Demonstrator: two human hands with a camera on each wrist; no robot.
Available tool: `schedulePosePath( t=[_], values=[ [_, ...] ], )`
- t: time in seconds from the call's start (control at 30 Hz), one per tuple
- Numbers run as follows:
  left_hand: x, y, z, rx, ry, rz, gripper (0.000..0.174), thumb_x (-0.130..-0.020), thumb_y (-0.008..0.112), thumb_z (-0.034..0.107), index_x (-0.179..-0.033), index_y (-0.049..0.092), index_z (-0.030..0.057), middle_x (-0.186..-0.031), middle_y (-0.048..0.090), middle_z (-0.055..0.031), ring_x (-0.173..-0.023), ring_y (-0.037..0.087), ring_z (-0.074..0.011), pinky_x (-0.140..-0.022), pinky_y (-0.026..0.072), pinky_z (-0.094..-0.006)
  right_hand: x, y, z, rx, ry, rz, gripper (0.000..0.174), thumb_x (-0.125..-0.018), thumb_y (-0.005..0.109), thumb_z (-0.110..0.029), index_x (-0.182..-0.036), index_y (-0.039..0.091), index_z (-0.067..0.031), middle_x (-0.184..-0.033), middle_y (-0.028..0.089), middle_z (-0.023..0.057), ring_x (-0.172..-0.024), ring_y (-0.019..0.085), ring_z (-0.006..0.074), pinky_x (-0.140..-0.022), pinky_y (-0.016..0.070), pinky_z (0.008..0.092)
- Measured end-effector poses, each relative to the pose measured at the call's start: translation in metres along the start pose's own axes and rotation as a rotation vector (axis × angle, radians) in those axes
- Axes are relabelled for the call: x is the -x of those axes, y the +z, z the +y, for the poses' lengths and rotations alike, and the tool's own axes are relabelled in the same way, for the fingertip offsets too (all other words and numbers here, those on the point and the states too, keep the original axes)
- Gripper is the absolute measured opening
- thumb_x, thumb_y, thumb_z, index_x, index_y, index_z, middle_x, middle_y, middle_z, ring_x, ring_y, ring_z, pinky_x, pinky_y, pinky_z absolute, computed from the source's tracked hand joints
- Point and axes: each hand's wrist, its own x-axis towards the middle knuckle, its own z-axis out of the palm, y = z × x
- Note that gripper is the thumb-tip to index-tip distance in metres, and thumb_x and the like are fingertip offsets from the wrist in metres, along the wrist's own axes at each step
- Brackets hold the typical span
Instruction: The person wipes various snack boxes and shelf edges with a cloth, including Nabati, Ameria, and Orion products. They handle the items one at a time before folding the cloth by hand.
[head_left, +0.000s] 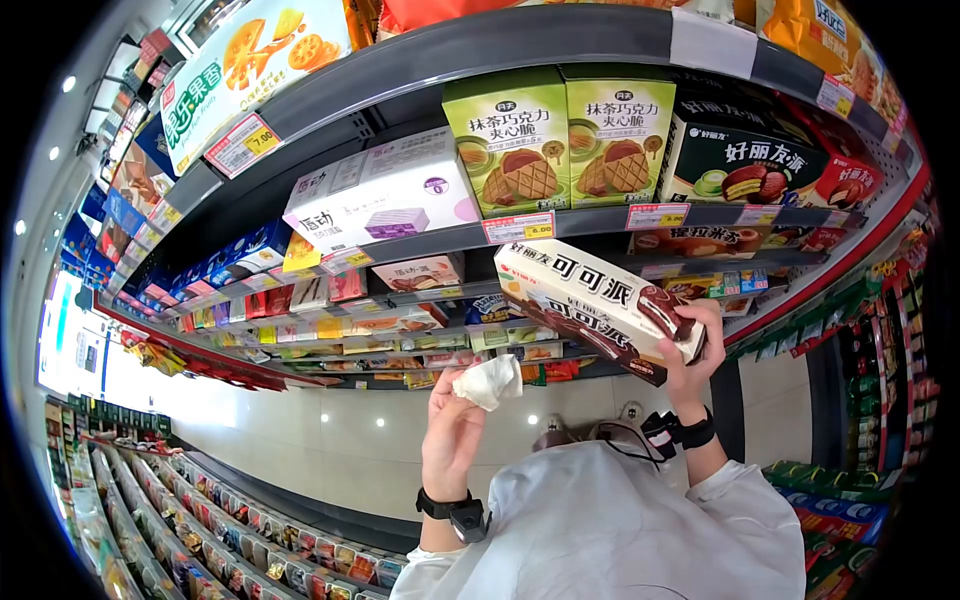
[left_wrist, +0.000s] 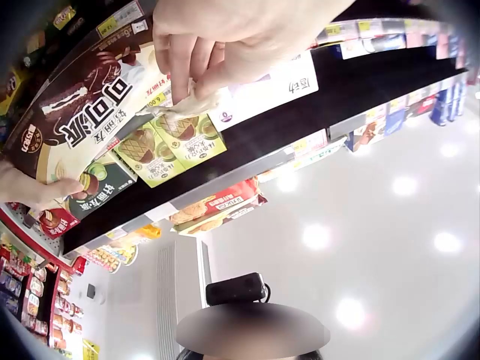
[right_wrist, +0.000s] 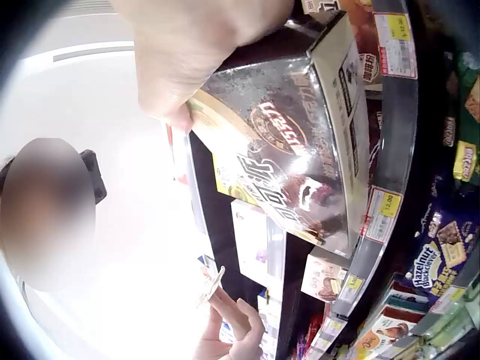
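Note:
My right hand (head_left: 695,360) grips one end of a long box of chocolate pies (head_left: 585,295), cream and brown with large black lettering. The box is tilted in front of the shelves, its far end near the shelf edge. Between the thumb and fingers of my left hand (head_left: 447,440) is a crumpled white tissue (head_left: 490,382), to the left of the box. In the left wrist view the tissue (left_wrist: 187,105) overlaps the box's edge. Seen from the right wrist, the thumb lies along the brown printed side of the box (right_wrist: 285,150).
Behind the box, a shelf holds two green biscuit boxes (head_left: 507,145), a white and purple carton (head_left: 380,195) and a dark green pie box (head_left: 740,155). Price tags (head_left: 518,228) line the shelf edge. Below are lower shelves and a tiled floor (head_left: 330,430); snack bins (head_left: 230,520) stand behind at left.

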Motion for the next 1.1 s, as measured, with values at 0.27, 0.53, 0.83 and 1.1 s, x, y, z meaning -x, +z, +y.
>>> schedulePosePath(
  t=[0.27, 0.53, 0.83, 1.1],
  values=[
    [0.003, -0.014, 0.005, 0.014, 0.012, -0.016, 0.027, -0.083, 0.061, -0.007, -0.108, 0.061, 0.0033, -0.118, 0.064, -0.0114, -0.111, 0.06, -0.0226, -0.102, 0.0452, -0.0378, -0.003, -0.001, 0.007, 0.072, -0.122, -0.023, 0.044, -0.074, 0.08, -0.033, -0.098, 0.06, -0.0017, -0.094, 0.056, 0.0114, -0.086, 0.054, 0.0239, -0.08, 0.0434, 0.0338],
    [-0.004, -0.026, -0.001, -0.005, -0.049, -0.049, 0.03, -0.084, 0.059, -0.004, -0.113, 0.053, 0.0028, -0.119, 0.06, -0.0129, -0.115, 0.058, -0.0266, -0.105, 0.0434, -0.0397, -0.016, 0.012, 0.018, -0.067, -0.014, -0.001, 0.04, -0.075, 0.078, -0.026, -0.099, 0.059, -0.0003, -0.095, 0.053, 0.009, -0.088, 0.052, 0.0194, -0.082, 0.0417, 0.031],
    [-0.009, -0.022, -0.005, -0.012, -0.057, -0.024, 0.028, -0.083, 0.059, -0.007, -0.11, 0.059, 0.0011, -0.115, 0.063, -0.0123, -0.11, 0.061, -0.0241, -0.102, 0.0458, -0.0393, -0.03, 0.049, 0.042, -0.099, -0.146, -0.003, 0.04, -0.069, 0.081, -0.012, -0.102, 0.06, -0.0008, -0.099, 0.057, 0.0121, -0.091, 0.056, 0.023, -0.082, 0.0456, 0.0326],
    [-0.007, -0.041, -0.004, -0.038, -0.061, 0.034, 0.043, -0.085, 0.058, -0.005, -0.125, 0.047, 0.0046, -0.128, 0.055, -0.012, -0.119, 0.054, -0.0291, -0.104, 0.0437, -0.045, -0.041, 0.079, 0.071, -0.205, 0.065, -0.028, 0.036, -0.073, 0.082, -0.012, -0.1, 0.059, -0.0028, -0.099, 0.058, 0.008, -0.092, 0.058, 0.0202, -0.081, 0.0459, 0.0315]
  ],
)
